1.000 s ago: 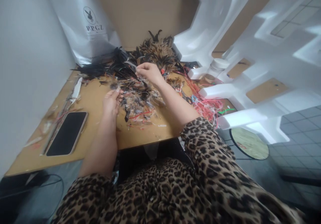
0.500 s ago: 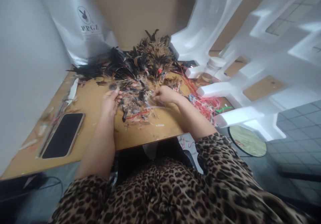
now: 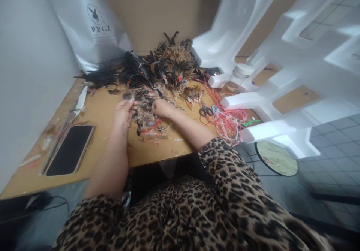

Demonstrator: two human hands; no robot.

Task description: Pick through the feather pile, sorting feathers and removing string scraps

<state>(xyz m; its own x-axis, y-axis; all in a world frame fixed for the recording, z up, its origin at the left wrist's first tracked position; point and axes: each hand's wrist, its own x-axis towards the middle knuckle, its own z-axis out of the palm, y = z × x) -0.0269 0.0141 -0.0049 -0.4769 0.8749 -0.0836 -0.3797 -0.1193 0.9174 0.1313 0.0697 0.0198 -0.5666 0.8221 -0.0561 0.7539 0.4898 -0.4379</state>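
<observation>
My left hand [image 3: 123, 112] is closed in a pinch around a small tuft of brownish feathers [image 3: 128, 95] that sticks up above the fingertips. Close by on the right, my right hand [image 3: 161, 108] is curled with its fingers together over a heap of loose feathers [image 3: 147, 118]; what it holds, if anything, is hidden. Behind both hands lie long black feathers [image 3: 135, 71] and a large bunch of brown feathers [image 3: 180, 58]. A smaller feather bunch [image 3: 193, 94] rests to the right.
Black-handled scissors [image 3: 206, 111] and a tangle of pink-red strings [image 3: 229, 120] lie at right, beside a white foam piece [image 3: 239, 100] and a lidded jar [image 3: 242, 71]. A phone [image 3: 70, 150] is at left on the wooden table [image 3: 109, 146]. A silver bag [image 3: 95, 45] stands behind.
My right hand has moved left, closer to my left hand, uncovering the scissors and the small feather bunch. My left hand stays nearly in place with its feathers.
</observation>
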